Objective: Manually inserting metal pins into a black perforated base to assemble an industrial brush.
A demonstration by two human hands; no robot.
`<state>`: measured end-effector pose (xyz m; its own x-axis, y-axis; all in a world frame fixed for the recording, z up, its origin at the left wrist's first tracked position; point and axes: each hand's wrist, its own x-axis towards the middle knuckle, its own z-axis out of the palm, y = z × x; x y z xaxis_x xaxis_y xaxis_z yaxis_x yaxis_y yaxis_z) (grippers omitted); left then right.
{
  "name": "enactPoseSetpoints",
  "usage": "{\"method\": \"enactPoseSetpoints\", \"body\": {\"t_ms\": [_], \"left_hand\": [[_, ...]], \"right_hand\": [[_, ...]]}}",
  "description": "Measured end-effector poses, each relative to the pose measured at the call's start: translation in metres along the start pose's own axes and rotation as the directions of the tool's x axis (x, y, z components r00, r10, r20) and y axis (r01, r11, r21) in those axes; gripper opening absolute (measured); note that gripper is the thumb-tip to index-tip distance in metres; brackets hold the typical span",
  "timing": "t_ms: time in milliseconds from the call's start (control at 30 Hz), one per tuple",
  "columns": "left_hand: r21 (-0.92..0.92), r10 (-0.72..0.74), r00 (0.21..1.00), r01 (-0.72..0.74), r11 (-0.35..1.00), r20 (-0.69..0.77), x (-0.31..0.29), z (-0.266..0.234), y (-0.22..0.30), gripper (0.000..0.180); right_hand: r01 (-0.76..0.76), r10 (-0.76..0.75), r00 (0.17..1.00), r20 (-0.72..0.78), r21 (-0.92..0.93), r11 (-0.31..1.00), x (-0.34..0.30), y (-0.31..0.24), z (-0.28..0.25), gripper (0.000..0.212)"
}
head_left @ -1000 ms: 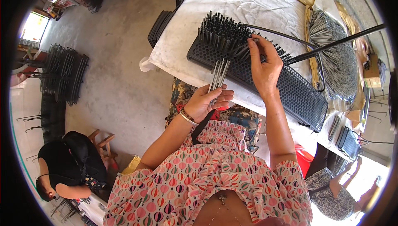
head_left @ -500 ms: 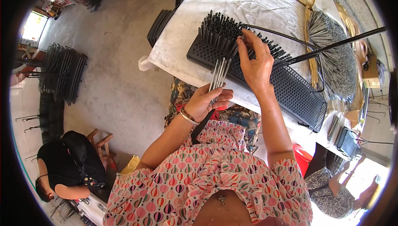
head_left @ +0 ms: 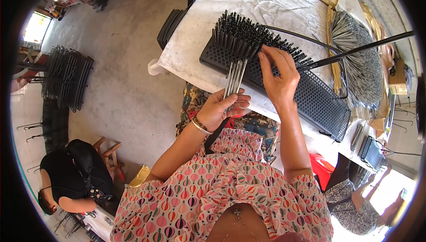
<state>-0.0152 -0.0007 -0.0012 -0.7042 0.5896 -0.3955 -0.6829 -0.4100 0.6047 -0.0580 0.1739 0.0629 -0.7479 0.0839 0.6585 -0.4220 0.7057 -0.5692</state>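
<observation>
My left hand (head_left: 223,105) is closed round a bundle of thin silvery metal rods (head_left: 235,80), which point up and away from me. Their far ends reach the near edge of a long black perforated rack (head_left: 310,96). Many dark-tipped rods (head_left: 237,33) stand upright in the rack's holes, crowded over its far-left part; the right part shows bare holes. Over the rack, my right hand (head_left: 280,75) has its thumb and forefinger pinched together beside the standing rods. Whatever sits between those fingertips is too small to make out.
The rack lies on a table with a white cloth (head_left: 195,37). A black bar (head_left: 359,50) slants in from the right. Behind it is a big heap of rods (head_left: 355,60) on brown wrapping. Black wire racks (head_left: 66,77) stand at left. Co-workers sit at lower left (head_left: 75,175) and lower right (head_left: 355,206).
My right hand has shifted slightly toward me and to the right, drawing back from among the standing rods. My left hand and its rod bundle have stayed nearly still.
</observation>
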Motion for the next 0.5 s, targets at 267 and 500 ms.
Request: {"method": "enactPoseSetpoints", "body": {"t_ms": [267,500], "left_hand": [[0.111,0.006,0.996,-0.017,0.994,0.094,-0.005,0.015,0.004,0.033],[0.036,0.04,0.998,-0.042,0.998,0.056,-0.001,0.016,-0.002,0.033]], "right_hand": [[-0.765,0.564,0.633,0.53,0.319,0.559,-0.028,0.001,-0.009,0.024],[-0.755,0.614,0.651,0.445,0.303,0.581,-0.017,0.006,-0.023,0.022]]}}
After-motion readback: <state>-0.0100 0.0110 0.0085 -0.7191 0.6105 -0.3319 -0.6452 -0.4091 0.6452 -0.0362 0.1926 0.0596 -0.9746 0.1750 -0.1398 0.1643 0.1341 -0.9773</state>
